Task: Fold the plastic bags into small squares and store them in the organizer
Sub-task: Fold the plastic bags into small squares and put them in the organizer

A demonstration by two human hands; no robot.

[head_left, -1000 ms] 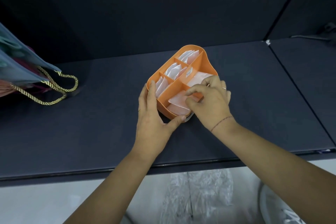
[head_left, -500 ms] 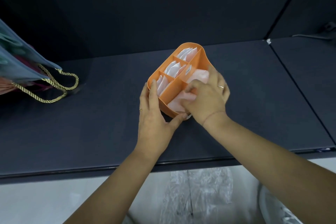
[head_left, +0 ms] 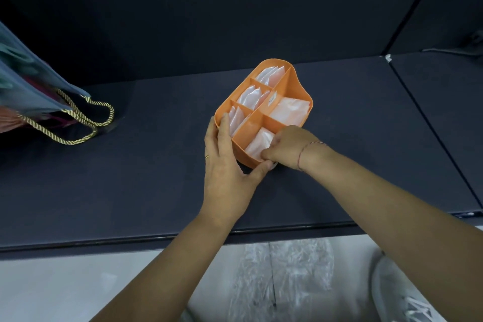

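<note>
An orange organizer (head_left: 295, 81) with several compartments sits on the dark table (head_left: 130, 178). Folded pale plastic bags fill its cells, among them a larger folded bag (head_left: 287, 112) in the right cell. My left hand (head_left: 224, 165) holds the organizer's near left corner, fingers along its side wall and thumb against the front. My right hand (head_left: 290, 148) has curled fingers on a folded bag (head_left: 258, 142) in the nearest cell, thumb at the front rim.
A blue gift bag (head_left: 28, 86) with gold rope handles (head_left: 86, 123) lies at the table's left. A seam (head_left: 428, 123) splits off the table's right section. Clear crumpled plastic (head_left: 285, 277) lies on the floor below the table's front edge, beside a white shoe (head_left: 400, 298).
My right hand has slid from the right cell back to the nearest cell, uncovering the larger folded bag. My left hand has kept its hold on the organizer.
</note>
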